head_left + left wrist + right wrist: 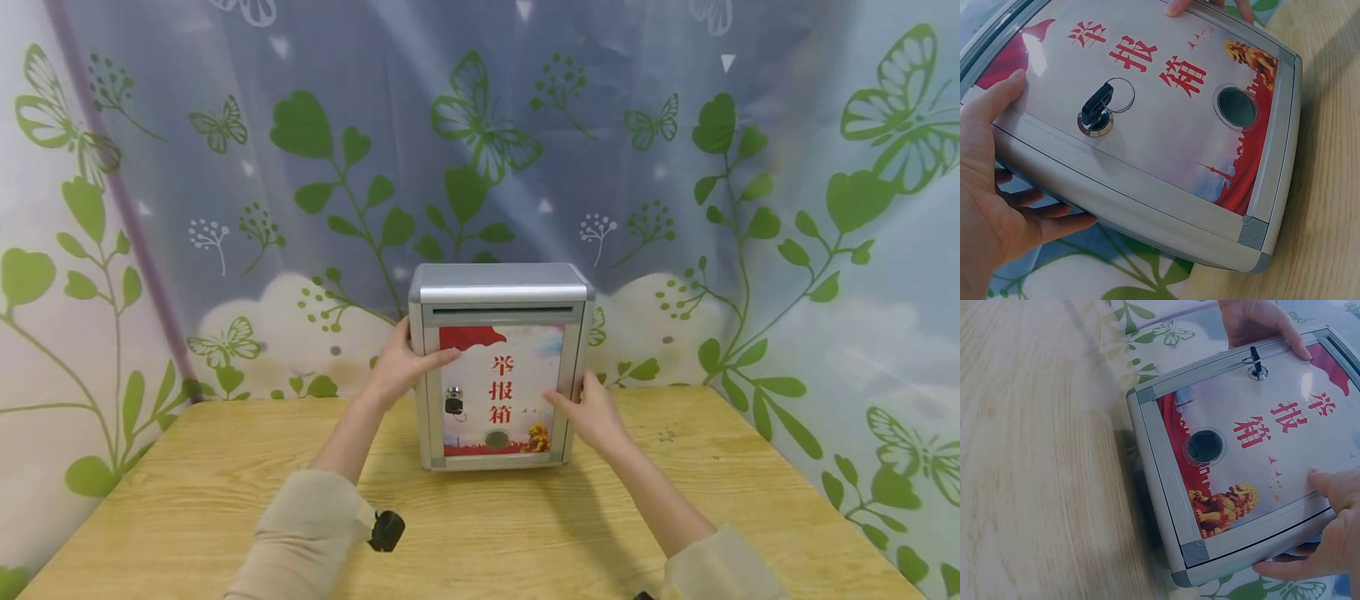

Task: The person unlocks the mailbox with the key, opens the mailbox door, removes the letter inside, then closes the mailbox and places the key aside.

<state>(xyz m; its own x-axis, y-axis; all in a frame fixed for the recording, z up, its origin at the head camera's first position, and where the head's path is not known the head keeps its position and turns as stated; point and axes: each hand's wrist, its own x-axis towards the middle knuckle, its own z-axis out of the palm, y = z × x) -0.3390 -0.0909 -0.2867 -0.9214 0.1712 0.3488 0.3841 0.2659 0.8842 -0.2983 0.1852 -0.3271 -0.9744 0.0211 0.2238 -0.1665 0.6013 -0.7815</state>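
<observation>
We grip the box (501, 371) by its side edges — left hand (399, 367) higher, right hand (596, 417) lower, thumbs on its front — over the table (225, 492) towards its back edge, with room both sides.

Looking forward and down from the head; closer from each wrist, facing the same box (501, 375) from opposite sides.

Box frame (1122, 187) smooth metal; front panel (1150, 122) glossy; key head (1097, 104) plastic; tabletop (195, 492) wood-grained, smooth
</observation>
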